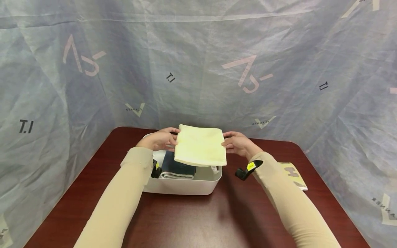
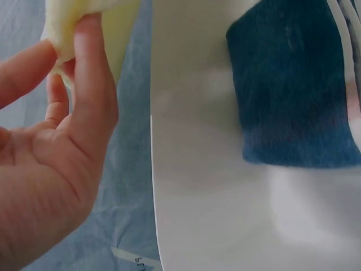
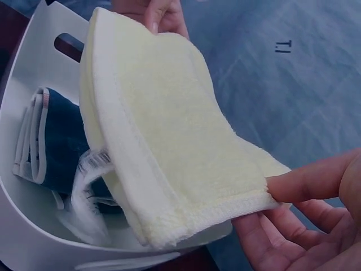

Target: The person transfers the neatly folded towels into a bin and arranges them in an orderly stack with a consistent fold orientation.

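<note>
One folded yellow towel, long axis sideways, left fingers and right fingers pinching opposite edges

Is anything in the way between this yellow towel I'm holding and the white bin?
Possibly the folded dark blue towel inside the white bin; some bare space shows to its right in the head view. The yellow towel hides part of the interior.
</note>
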Available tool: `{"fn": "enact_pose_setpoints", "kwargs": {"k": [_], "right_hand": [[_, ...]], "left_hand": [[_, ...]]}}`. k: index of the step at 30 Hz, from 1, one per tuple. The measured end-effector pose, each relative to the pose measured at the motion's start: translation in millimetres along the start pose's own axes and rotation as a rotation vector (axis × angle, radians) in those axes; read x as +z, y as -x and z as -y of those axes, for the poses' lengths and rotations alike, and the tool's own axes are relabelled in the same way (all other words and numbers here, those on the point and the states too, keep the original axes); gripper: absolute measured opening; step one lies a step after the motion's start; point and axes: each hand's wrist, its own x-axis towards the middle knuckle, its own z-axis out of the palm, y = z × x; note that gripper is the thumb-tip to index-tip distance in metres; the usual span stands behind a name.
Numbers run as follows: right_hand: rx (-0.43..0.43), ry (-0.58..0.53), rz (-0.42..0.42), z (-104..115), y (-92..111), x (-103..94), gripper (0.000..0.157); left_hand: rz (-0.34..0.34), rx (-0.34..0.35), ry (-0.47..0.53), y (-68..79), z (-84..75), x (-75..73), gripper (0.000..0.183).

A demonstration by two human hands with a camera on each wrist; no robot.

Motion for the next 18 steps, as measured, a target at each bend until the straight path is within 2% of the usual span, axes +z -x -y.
{"fn": "enact_pose_setpoints", "kwargs": {"k": [11,18], "right_hand": [[0.008,0.025,0.015,-9,-7,16.5,0.043],[0.027,0.034,0.019,-17,-14,27.6,0.044]], "left_hand": [[-0.011,-0.073,-0.037,4.7,7.8,-12.1,0.067],[-0.051,-0.124,-0.068,7.4,13.8,-19.2,0.063]]}}
